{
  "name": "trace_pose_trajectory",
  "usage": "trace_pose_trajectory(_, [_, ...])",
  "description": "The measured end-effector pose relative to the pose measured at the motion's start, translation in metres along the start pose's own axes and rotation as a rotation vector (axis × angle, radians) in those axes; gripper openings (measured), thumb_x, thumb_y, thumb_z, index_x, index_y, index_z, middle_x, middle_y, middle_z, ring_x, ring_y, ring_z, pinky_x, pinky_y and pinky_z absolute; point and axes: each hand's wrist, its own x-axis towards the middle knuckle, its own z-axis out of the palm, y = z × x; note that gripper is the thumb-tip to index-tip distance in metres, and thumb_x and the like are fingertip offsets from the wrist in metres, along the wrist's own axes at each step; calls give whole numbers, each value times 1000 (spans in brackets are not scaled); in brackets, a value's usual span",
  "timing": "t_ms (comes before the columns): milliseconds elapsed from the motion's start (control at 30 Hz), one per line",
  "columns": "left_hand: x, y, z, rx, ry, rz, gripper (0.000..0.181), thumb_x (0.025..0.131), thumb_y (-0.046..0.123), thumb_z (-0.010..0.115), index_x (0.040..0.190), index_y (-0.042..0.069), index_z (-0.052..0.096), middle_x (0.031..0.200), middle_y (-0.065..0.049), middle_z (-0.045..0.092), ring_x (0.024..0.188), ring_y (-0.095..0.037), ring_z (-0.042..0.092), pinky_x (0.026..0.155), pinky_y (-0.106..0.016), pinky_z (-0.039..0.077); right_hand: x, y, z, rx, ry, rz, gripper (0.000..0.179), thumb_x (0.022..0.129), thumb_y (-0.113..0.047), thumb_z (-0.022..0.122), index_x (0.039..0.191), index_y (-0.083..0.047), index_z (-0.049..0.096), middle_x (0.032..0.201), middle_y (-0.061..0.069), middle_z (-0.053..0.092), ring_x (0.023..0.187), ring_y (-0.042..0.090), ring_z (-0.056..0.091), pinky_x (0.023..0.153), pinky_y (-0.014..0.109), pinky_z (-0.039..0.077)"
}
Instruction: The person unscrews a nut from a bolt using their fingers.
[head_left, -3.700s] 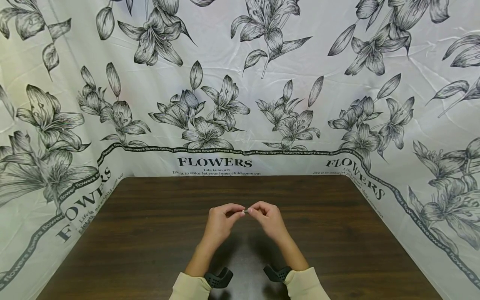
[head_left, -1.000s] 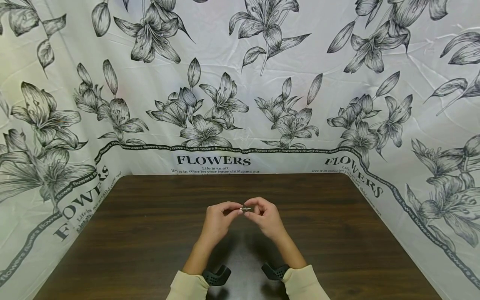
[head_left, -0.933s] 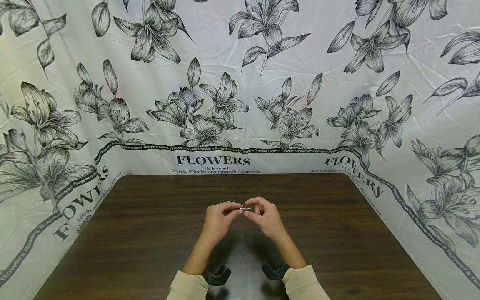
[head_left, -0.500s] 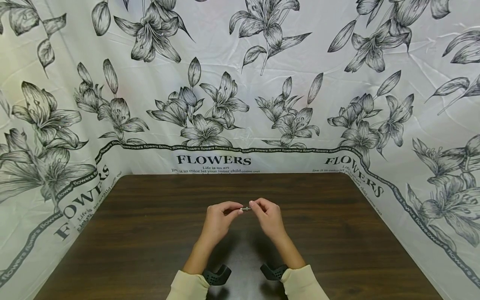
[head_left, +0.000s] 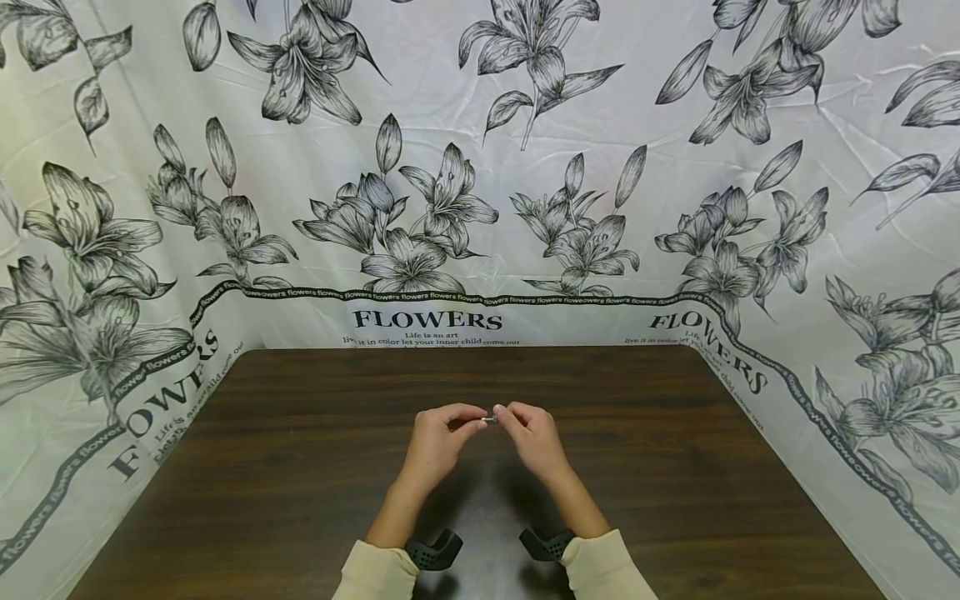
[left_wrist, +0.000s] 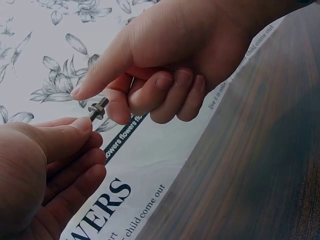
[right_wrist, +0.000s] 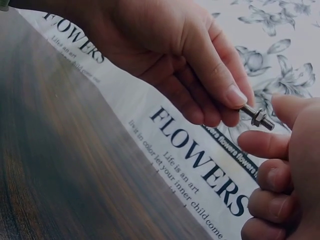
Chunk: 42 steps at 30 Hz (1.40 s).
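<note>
A small threaded bolt with a hex nut riding on its thread is held in the air above the middle of the dark wooden table, between the two hands. The left hand pinches the bolt's near end between thumb and forefinger, the other fingers curled under; only the threaded tip and the nut stick out past the fingertips. The right hand is right at the nut: its forefinger stretches over the top and its thumb comes up from below, the remaining fingers loosely curled. In the right wrist view the nut stands clear with a small gap to the thumb and forefinger, so I cannot tell whether those fingers actually grip it or only frame it.

In my judgement the step is turning the nut along the thread. To do it well, the left hand should hold the bolt steady and square to the right hand, gripping far enough back that its fingertips do not block the nut. The right thumb and forefinger should roll the nut by its flats in short turns, with light pressure, so it does not tilt or slip and drop to the table. A white cloth printed with flowers stands behind and beside the table.
</note>
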Motion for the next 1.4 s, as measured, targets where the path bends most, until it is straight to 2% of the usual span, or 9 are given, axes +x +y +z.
trace_pose_trajectory(233, [0,0,0,-10,-14,-6,11,80,9,79,91,12,77,83,5,72,73,-11,66,65,-32,56,0,-2,-1,-35,-60,14,35,100,-13,55,71,4,64,56,-6,40,50,3,33,50,22,30])
trace_pose_trajectory(367, [0,0,0,-11,-25,-11,10,81,9,77,92,11,77,84,5,72,73,-11,66,65,-30,56,0,0,-1,-32,-81,14,34,100,-13,55,73,6,64,57,-6,42,50,3,33,51,22,31])
trace_pose_trajectory(567, [0,0,-1,-15,-33,-31,10,82,9,77,91,13,77,84,7,72,74,-9,66,65,-27,55,1,4,-2,1,-103,-1,27,97,-9,60,73,4,62,58,0,45,52,5,35,52,22,32])
trace_pose_trajectory(700, [1,-1,-1,-1,-28,-27,10,82,9,77,91,13,76,83,6,71,74,-10,66,66,-27,55,1,5,-2,28,-114,-1,20,96,-9,62,77,-1,65,58,-5,41,53,6,36,53,22,32])
trace_pose_trajectory(833, [1,-1,-2,7,-28,-23,10,82,9,77,92,12,77,83,6,71,74,-10,66,66,-27,55,1,4,-3,49,-121,-3,14,95,-8,63,85,-1,68,58,-6,40,52,6,36,53,22,33])
trace_pose_trajectory(1133, [2,-3,-4,9,-21,-11,9,83,10,76,92,10,77,83,7,71,73,-7,65,66,-26,55,1,5,-3,108,-119,-56,7,91,-1,65,93,6,66,58,-4,40,51,4,36,51,21,32])
trace_pose_trajectory(1400, [3,-3,-4,-6,3,-11,11,80,8,78,89,15,77,81,8,71,72,-8,66,65,-26,54,1,8,-2,126,-115,-119,9,90,0,67,96,6,66,55,11,41,48,4,35,48,20,32])
